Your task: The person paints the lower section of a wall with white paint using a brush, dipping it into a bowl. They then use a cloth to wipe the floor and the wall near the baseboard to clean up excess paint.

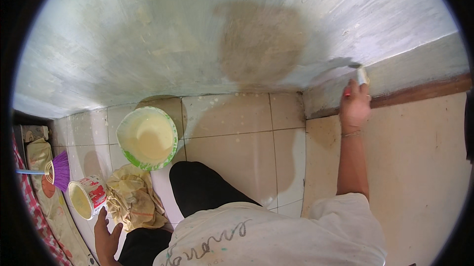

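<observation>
My right hand [354, 107] is wrapped round a paintbrush [363, 75], its pale head up against the painted wall [163, 39] near the corner. A bit of red shows between the fingers; the rest of the handle is hidden. My left hand [106, 236] is low at the left, fingers apart and holding nothing. Just beyond its fingertips a small white tub [97, 191] with red markings lies tilted on the floor. A crumpled yellowish cloth [133, 197] lies beside the tub. Farther off stands a white bucket with a green-patterned rim [129, 156], holding cream-coloured paint [150, 137].
A purple-bristled broom [60, 171] with a blue handle reaches in from the left, over patterned fabric [42, 167]. Paint specks dot the floor tiles [229, 160]. On the right, a beige panel [390, 167] with a brown strip [419, 91] runs below the side wall.
</observation>
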`<state>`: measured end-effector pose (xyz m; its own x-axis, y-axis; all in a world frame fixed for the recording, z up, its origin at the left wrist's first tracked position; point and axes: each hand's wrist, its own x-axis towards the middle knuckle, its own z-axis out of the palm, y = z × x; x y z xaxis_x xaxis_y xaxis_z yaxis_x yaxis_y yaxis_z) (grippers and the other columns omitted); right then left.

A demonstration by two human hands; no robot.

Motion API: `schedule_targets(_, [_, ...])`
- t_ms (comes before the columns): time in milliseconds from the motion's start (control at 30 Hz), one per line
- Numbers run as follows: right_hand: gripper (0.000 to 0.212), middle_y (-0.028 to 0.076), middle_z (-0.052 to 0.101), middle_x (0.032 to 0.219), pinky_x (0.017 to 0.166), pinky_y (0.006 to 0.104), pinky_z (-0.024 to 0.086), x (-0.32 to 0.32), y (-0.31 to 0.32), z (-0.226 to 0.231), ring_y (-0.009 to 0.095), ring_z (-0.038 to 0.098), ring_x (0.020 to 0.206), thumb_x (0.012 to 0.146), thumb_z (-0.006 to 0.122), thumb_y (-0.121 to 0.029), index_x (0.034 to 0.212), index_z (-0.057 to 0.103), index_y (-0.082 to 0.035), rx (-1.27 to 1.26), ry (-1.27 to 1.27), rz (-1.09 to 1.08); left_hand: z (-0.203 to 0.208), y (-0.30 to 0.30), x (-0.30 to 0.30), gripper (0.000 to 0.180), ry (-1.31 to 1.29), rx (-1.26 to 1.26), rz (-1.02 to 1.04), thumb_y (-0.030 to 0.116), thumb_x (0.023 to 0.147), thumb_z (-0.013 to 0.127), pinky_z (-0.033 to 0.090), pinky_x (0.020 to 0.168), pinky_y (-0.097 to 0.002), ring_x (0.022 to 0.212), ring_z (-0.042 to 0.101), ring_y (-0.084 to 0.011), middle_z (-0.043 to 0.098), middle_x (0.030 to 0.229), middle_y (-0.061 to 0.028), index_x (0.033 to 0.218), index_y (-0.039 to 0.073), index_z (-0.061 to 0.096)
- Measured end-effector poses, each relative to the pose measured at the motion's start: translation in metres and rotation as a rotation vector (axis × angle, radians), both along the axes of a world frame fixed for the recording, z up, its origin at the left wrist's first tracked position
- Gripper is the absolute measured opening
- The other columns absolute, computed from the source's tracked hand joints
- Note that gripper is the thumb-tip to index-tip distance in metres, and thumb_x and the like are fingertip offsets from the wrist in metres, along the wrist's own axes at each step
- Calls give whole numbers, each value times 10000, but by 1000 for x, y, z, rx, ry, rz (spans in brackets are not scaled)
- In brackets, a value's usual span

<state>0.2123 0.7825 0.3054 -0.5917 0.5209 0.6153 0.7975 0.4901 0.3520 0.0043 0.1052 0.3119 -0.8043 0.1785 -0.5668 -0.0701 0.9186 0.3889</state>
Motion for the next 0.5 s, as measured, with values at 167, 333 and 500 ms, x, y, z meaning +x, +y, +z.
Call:
schedule_targets(167, [190,120,589,944,657,450,527,11,10,-121,345,640,771,820,612,-193,1003,618,-143,-487,-99,9,-7,-9,-1,766,-5,-11,5,34,762,720,410,1039,-414,1279,456,-344,434,1401,-240,1426,-15,341])
schedule_targets(333, [165,162,635,910,680,473,519,21,42,-159,380,636,791,848,583,-240,951,646,-127,-537,-48,29,-6,-14,-1,762,-11,-24,16,47,763,723,420,1028,-415,1273,463,-347,435,1399,-244,1422,-19,347])
schedule_targets(500, [211,183,664,879,681,488,505,19,71,-51,395,638,792,871,547,-295,964,655,-139,-456,26,-164,1,-3,-1,761,-20,-29,37,39,756,729,416,1032,-417,1279,459,-344,435,1408,-230,1415,-29,355])
